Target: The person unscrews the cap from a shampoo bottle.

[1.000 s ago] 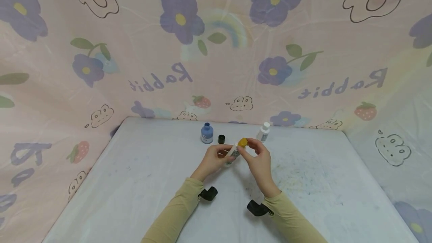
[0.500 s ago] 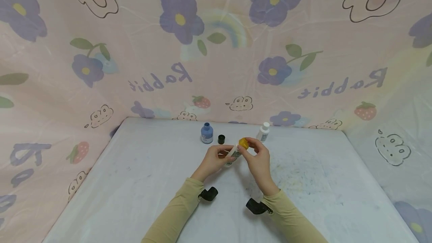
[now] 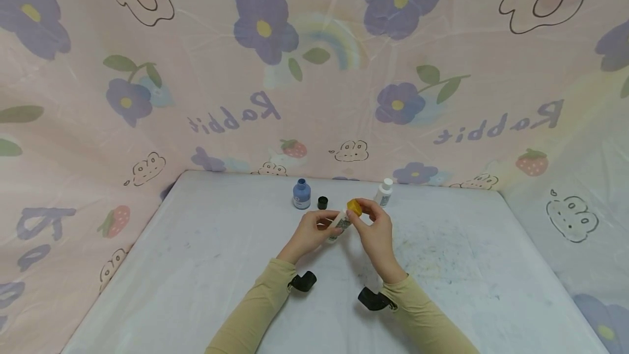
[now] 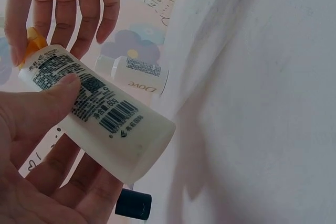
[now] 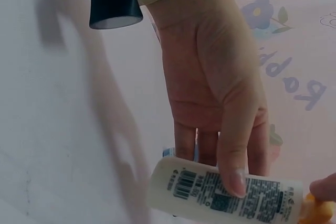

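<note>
My left hand [image 3: 308,234] grips a white plastic lotion bottle [image 4: 105,111] above the table, its thumb across the printed label with a barcode. The bottle is tilted, its top toward the upper right in the head view. At that end, thumb and fingers of my right hand [image 3: 379,236] pinch a yellow cap [image 3: 354,208]. In the left wrist view the cap sits at the neck; whether it is loose I cannot tell. From the right wrist view, the left hand [image 5: 215,82] and the bottle [image 5: 226,192] show, with the yellow cap [image 5: 317,211] partly cut off.
Behind the hands stands a blue bottle [image 3: 302,195] with a bare neck. A black cap [image 3: 322,202] lies to its right. Farther right is a white Dove bottle [image 3: 383,194] with its white cap on. A patterned cloth wall [image 3: 324,97] rises behind the white-covered table [image 3: 206,266].
The yellow cap shows a slightly different angle between the right fingers, which have shifted a little. The left hand and bottle stay nearly in place.
</note>
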Demonstrator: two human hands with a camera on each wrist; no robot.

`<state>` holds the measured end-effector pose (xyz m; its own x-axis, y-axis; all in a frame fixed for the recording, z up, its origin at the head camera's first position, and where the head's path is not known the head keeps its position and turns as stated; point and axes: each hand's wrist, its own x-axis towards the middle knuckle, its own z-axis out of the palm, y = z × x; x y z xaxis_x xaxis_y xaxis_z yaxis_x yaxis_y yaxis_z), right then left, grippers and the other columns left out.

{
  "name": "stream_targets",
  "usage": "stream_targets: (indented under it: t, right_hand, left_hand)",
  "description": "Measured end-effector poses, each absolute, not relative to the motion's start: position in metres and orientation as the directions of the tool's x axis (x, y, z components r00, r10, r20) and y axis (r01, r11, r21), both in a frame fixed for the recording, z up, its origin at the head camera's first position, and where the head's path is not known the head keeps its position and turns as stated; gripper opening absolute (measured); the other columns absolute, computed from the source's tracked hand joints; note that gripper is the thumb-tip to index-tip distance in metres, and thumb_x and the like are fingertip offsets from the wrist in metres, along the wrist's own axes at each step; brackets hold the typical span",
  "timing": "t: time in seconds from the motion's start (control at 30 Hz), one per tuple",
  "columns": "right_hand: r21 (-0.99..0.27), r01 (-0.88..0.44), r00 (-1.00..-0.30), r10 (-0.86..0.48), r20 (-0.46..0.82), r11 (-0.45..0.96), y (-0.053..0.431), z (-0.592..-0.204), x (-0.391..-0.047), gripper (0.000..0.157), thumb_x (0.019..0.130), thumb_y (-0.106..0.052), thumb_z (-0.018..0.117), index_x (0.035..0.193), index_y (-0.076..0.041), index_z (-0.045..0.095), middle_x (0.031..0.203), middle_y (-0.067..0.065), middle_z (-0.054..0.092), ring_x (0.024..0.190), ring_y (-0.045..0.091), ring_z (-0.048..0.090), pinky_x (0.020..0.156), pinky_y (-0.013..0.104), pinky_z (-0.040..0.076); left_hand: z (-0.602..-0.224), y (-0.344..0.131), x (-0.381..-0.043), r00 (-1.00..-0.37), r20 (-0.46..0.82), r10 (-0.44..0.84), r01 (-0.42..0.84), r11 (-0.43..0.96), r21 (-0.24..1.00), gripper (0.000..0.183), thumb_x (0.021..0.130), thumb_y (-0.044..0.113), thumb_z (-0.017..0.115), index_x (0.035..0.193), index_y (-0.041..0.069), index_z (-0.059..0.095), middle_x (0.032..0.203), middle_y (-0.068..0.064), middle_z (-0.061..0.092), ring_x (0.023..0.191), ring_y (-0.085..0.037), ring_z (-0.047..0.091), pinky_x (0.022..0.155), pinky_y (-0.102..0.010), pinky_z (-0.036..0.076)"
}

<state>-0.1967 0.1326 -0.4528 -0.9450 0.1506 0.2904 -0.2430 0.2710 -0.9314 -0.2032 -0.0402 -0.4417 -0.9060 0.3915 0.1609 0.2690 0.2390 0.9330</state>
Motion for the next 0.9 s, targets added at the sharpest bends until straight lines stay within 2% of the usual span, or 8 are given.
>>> stream_targets:
  t: [0.23, 0.53, 0.6, 0.73, 0.83, 0.9]
  right_hand:
    - [-0.924, -0.259, -0.938, 0.155, 0.31, 0.282, 0.133, -0.449, -0.197, 0.032, 0.087, -0.019, 0.073, 0.116, -0.008, 0.064, 0.107, 0.009, 0.065, 0.101, 0.021, 0.055, 0.093, 0.051, 0.037]
    - [-0.931, -0.26, -0.941, 0.148, 0.303, 0.255, 0.137, -0.439, -0.197, 0.034, 0.086, -0.018, 0.073, 0.117, -0.007, 0.063, 0.109, 0.009, 0.064, 0.092, 0.02, 0.056, 0.068, 0.023, 0.041]
    - [-0.936, -0.256, -0.945, 0.141, 0.295, 0.239, 0.136, -0.43, -0.192, 0.034, 0.086, -0.012, 0.073, 0.117, -0.003, 0.063, 0.11, 0.012, 0.064, 0.093, 0.023, 0.058, 0.069, 0.022, 0.043]
    - [-0.945, -0.243, -0.953, 0.128, 0.275, 0.217, 0.133, -0.413, -0.183, 0.034, 0.086, -0.003, 0.071, 0.117, 0.005, 0.06, 0.113, 0.019, 0.061, 0.101, 0.03, 0.059, 0.077, 0.026, 0.048]
    - [-0.954, -0.235, -0.957, 0.124, 0.261, 0.188, 0.135, -0.418, -0.186, 0.036, 0.085, -0.002, 0.072, 0.119, 0.003, 0.059, 0.114, 0.018, 0.061, 0.101, 0.03, 0.06, 0.079, 0.025, 0.049]
    - [-0.959, -0.23, -0.96, 0.122, 0.251, 0.164, 0.137, -0.426, -0.192, 0.039, 0.085, -0.003, 0.072, 0.121, 0.0, 0.058, 0.114, 0.017, 0.06, 0.101, 0.029, 0.06, 0.079, 0.022, 0.05]
  left_hand:
    - [-0.442, -0.044, -0.204, -0.907, 0.166, 0.386, 0.274, 0.244, 0.93, 0.037, 0.085, 0.0, 0.071, 0.121, -0.002, 0.063, 0.113, -0.018, 0.065, 0.101, -0.036, 0.061, 0.088, -0.043, 0.05]
    - [-0.44, -0.048, -0.204, -0.916, 0.152, 0.371, 0.259, 0.259, 0.93, 0.037, 0.085, 0.001, 0.071, 0.121, -0.001, 0.063, 0.115, -0.016, 0.064, 0.103, -0.034, 0.061, 0.089, -0.04, 0.051]
    - [-0.44, -0.049, -0.204, -0.918, 0.151, 0.367, 0.257, 0.259, 0.931, 0.037, 0.085, 0.001, 0.071, 0.121, -0.002, 0.063, 0.116, -0.016, 0.064, 0.103, -0.034, 0.06, 0.089, -0.041, 0.05]
    - [-0.462, -0.052, -0.216, -0.928, 0.139, 0.347, 0.242, 0.272, 0.931, 0.038, 0.085, 0.01, 0.073, 0.122, 0.007, 0.064, 0.116, -0.008, 0.065, 0.101, -0.024, 0.061, 0.087, -0.035, 0.051]
    - [-0.479, -0.056, -0.225, -0.934, 0.131, 0.333, 0.233, 0.288, 0.929, 0.039, 0.084, 0.016, 0.076, 0.122, 0.013, 0.066, 0.115, -0.002, 0.065, 0.098, -0.019, 0.062, 0.084, -0.031, 0.052]
    - [-0.479, -0.058, -0.224, -0.935, 0.13, 0.33, 0.233, 0.296, 0.926, 0.039, 0.084, 0.017, 0.075, 0.122, 0.013, 0.065, 0.116, -0.002, 0.065, 0.098, -0.019, 0.062, 0.084, -0.032, 0.052]
